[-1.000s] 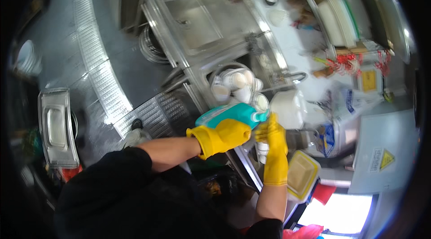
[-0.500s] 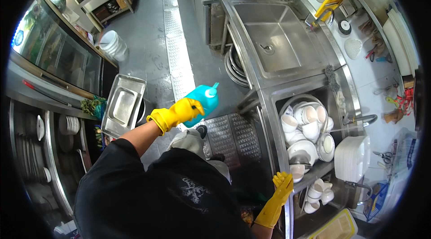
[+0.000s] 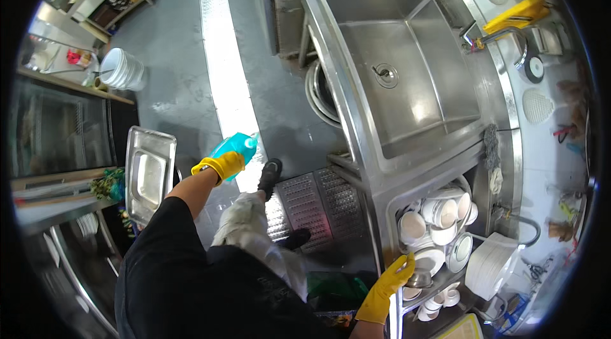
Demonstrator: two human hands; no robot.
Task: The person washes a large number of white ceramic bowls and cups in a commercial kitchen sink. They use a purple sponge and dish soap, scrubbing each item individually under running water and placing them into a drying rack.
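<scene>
A teal squeeze bottle [image 3: 240,143] with a pale spout is gripped in my left hand [image 3: 223,166], which wears a yellow rubber glove. It is held out over the floor, well away from the sinks. My right hand [image 3: 387,287], gloved in the same yellow, lies at the front edge of the nearer sink with its fingers stretched out and nothing visible in them. Beside those fingers is a small metal bowl [image 3: 420,278]. White bowls [image 3: 439,213] and a white plate [image 3: 429,261] are heaped in that sink, some of them inside a large round rim.
The larger steel sink [image 3: 401,40] lies ahead, with a faucet [image 3: 519,46] on its wall side. White stacked containers [image 3: 490,267] stand right of the dishes. At left are a steel tray [image 3: 132,176] and a white bucket [image 3: 122,70]. A metal floor grate [image 3: 305,208] lies by my feet.
The view has shifted toward the larger sink, and my legs show more. My left hand, still round the bottle, appears farther left and away from my body. My right hand stays at the sink edge.
</scene>
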